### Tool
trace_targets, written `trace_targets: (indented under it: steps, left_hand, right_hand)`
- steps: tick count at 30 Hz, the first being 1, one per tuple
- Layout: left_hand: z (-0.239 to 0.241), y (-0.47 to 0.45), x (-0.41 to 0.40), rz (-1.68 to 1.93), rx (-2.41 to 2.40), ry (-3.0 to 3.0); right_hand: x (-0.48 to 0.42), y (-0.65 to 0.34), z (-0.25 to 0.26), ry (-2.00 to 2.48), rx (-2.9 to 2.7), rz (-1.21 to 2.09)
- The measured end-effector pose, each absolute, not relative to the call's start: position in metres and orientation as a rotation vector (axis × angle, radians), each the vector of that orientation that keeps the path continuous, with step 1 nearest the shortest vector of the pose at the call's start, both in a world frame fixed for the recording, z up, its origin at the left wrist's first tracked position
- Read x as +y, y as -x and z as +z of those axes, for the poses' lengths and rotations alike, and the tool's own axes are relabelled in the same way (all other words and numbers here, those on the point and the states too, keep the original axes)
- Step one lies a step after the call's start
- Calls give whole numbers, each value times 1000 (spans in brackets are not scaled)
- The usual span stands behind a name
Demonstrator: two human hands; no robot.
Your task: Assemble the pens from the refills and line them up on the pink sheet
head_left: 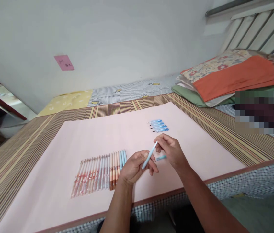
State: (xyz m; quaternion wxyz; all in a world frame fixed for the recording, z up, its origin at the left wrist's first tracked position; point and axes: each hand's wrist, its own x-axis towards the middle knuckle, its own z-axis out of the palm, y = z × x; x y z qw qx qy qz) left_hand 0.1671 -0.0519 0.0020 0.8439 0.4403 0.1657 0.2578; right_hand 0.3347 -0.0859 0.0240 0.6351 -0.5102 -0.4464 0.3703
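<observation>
A slim light-blue pen barrel [149,156] slants up to the right between my two hands. My left hand [137,165] is closed around its lower part, thumb on top. At the upper end, my right hand [169,147] pinches the tip with thumb and fingers. Just below the right hand lies a short teal pen piece [161,157] on the pink sheet [95,136]. Beyond the hands, several short blue pen pieces [160,130] with thin dark points lie in a stack of parallel rows. To the left is a tidy row of pens [92,176], pinkish, orange-brown and light blue; my left hand partly covers its right end.
Under the sheet is a striped woven mat [39,134] on a bed. Folded bedding with an orange-edged pillow [236,76] is piled at the far right, near a white radiator [260,29]. A pink note [64,62] is on the wall.
</observation>
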Motion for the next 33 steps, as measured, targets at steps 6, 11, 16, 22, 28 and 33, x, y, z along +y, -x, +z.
trace_targets:
  steps: [6,11,16,22,28,33]
  left_hand:
    - [2,-169,-52,613,407,-898]
    - [0,-171,-54,656,402,-824]
    - [-4,-173,-55,646,395,-785]
    - [-5,-175,-53,620,405,-794]
    - [-3,-177,-51,625,428,-822]
    - [-5,-179,-52,675,459,-811]
  right_hand:
    - [-86,-326,15,1165,-1069,852]
    - [-84,-320,12,1167,-1032,878]
    - [-80,-323,6,1123,-962,936]
    - [-78,-330,1,1077,-847,940]
    - [-77,-327,-4,1094,-879,933]
    - [-76,-318,-5,1078,-900,992]
